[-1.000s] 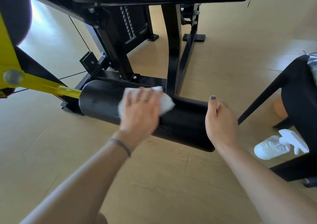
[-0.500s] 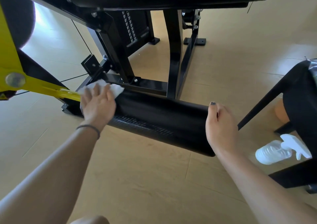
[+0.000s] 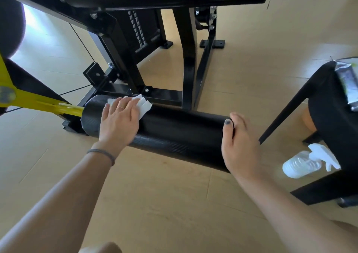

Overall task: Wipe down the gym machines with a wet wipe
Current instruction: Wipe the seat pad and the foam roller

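White wet wipe (image 3: 144,104) under flat, spread left hand (image 3: 118,123); right hand (image 3: 239,146) grips roller pad (image 3: 180,134) end.

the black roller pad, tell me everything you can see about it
The roller pad is a long black cylinder with a fine woven-look cover, lying near level just above the floor. Its left end joins a yellow arm. The left hand presses a white wipe flat on its upper left part. The right hand grips its right end, thumb on top.
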Demonstrator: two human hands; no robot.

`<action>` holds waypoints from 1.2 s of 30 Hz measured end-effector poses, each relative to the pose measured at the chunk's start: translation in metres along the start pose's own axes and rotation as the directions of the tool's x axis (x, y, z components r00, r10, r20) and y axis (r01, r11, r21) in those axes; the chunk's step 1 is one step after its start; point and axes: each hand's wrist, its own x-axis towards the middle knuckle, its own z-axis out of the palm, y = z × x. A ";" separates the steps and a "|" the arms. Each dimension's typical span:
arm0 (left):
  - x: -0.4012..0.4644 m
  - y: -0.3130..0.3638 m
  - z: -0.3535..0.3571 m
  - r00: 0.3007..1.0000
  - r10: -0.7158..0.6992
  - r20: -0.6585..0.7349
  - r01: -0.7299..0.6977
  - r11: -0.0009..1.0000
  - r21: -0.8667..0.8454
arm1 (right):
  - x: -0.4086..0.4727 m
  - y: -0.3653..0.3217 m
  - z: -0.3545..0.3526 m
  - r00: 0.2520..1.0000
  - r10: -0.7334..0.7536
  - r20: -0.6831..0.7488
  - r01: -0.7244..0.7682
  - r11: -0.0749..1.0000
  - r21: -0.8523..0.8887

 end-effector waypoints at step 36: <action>-0.021 0.033 -0.001 0.993 0.094 -0.078 -0.089 0.994 0.064 | 0.000 -0.025 0.005 0.962 0.271 -0.022 -0.266 0.955 0.131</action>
